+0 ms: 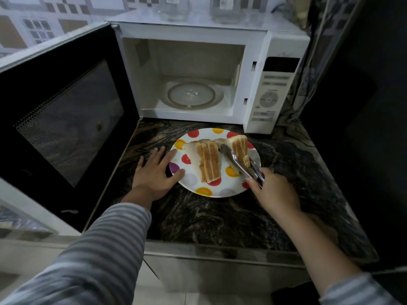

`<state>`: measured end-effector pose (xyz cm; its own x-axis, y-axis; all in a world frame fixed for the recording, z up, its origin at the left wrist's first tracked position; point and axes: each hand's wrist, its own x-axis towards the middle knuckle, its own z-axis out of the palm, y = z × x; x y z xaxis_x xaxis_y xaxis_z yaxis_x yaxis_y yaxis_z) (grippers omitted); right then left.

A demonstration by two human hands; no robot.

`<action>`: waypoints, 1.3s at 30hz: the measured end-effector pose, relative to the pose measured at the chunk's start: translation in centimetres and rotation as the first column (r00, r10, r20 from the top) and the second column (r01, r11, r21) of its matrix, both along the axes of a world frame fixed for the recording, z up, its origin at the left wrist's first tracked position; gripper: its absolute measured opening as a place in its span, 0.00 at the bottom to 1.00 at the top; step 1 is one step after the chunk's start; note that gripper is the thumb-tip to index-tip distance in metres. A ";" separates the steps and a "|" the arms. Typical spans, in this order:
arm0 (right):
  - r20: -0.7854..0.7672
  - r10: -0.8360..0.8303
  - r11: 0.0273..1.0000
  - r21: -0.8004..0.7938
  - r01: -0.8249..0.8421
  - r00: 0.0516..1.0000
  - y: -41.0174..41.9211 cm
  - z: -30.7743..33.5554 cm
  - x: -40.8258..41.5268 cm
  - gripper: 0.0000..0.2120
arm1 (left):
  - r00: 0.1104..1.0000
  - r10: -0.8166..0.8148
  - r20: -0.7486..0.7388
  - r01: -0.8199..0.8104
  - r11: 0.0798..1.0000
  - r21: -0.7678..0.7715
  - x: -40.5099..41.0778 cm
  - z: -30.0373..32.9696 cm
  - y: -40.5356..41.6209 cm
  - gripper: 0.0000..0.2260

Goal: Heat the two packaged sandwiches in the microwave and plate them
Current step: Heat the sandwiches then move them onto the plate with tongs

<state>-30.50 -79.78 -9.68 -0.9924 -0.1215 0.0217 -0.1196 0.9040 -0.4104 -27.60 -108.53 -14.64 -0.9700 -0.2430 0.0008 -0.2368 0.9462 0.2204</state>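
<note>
A white plate with coloured dots (198, 184) sits on the dark marble counter in front of the microwave (220, 51). One sandwich (208, 160) lies on the plate's left half. A second sandwich (239, 148) stands on the right half, clamped between metal tongs (236, 160). My right hand (272, 190) grips the tongs' handles at the plate's right rim. My left hand (156, 172) lies flat with straight fingers, thumb and forefinger touching the plate's left rim. The microwave's glass turntable (191, 93) has nothing on it.
The microwave door (63, 115) stands wide open to the left, reaching over the counter's left side. The control panel (271, 93) is on the right. Glass jars (174, 7) stand on top of the microwave. The counter's front edge (220, 249) is close to me.
</note>
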 end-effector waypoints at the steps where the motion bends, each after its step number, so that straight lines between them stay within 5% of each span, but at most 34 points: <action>1: 0.001 -0.001 1.000 0.002 0.001 1.000 0.1 0.2 0.0 0.18 | 1.000 0.000 0.003 0.000 1.000 0.000 0.0 0.0 0.0 0.42; 6: -0.020 0.017 1.000 0.017 -0.017 1.000 1.2 3.0 0.1 0.27 | 1.000 -0.009 0.015 0.009 1.000 0.011 0.0 0.1 0.0 0.43; 9: -0.072 0.045 0.999 -0.023 -0.047 0.996 1.7 6.5 0.6 0.22 | 0.999 -0.010 0.037 0.008 0.999 0.046 0.2 0.3 0.1 0.44; 13: -0.143 0.167 0.986 0.048 -0.161 0.976 0.7 11.2 0.9 0.15 | 0.986 -0.027 -0.164 0.050 0.989 0.139 0.7 1.7 0.4 0.47; 18: -0.079 0.351 0.918 0.227 -0.326 0.933 -2.2 13.8 1.0 0.10 | 0.800 -0.341 -0.494 0.207 0.929 -0.307 0.9 6.6 1.6 0.37; 22: -0.010 0.490 0.811 0.372 -0.452 0.872 -4.8 13.5 1.9 0.12 | 0.729 -0.568 -0.382 0.441 0.816 -0.373 2.1 9.6 3.3 0.30; 27: 0.063 0.572 0.734 0.406 -0.545 0.818 -6.1 13.4 2.8 0.13 | 0.840 -0.457 -0.292 0.434 0.890 -0.143 4.5 9.9 4.0 0.19; 32: 0.201 0.527 0.739 0.371 -0.562 0.826 -4.4 14.1 4.3 0.38 | 0.882 -0.372 -0.289 0.370 0.927 -0.062 6.4 9.0 4.2 0.20; 36: 0.286 0.518 0.771 0.251 -0.585 0.806 -2.5 13.2 5.5 0.08 | 0.906 -0.338 -0.256 0.323 0.941 -0.099 7.6 8.1 4.6 0.22; 39: 0.230 0.541 0.769 0.256 -0.586 0.809 -1.7 12.0 6.5 0.15 | 0.924 -0.299 -0.240 0.300 0.953 -0.036 8.9 7.7 5.2 0.25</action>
